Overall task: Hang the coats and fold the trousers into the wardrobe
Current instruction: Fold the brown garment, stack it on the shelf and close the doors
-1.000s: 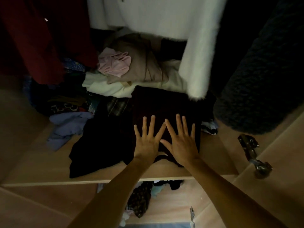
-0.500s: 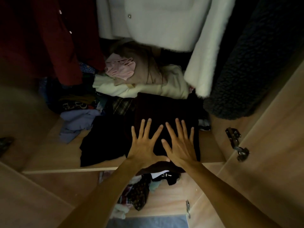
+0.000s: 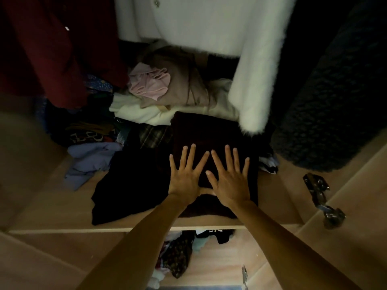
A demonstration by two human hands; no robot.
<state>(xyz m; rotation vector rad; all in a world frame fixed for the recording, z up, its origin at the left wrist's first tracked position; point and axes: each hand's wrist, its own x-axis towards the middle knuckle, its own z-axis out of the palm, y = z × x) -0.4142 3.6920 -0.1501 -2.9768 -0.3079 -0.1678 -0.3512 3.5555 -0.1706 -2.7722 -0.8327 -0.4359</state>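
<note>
Fingers [image 3: 191, 158] spread, left hand [image 3: 184, 183] and right hand [image 3: 231, 186] are pressing the folded dark fabric trousers [image 3: 209, 132] flat on the pale wooden shelf [image 3: 62, 208], seemingly finishing stowing; next, lifting off cleanly.

**Two bare arms, two bare hands**

The left hand [image 3: 185, 183] and the right hand [image 3: 230, 185] wear nothing. Each has long, thin fingers [image 3: 189, 156] with short nails [image 3: 193, 145]. The left arm [image 3: 134, 243] and the right arm [image 3: 293, 243] are bare, long and slim, down to the picture's edge.
</note>
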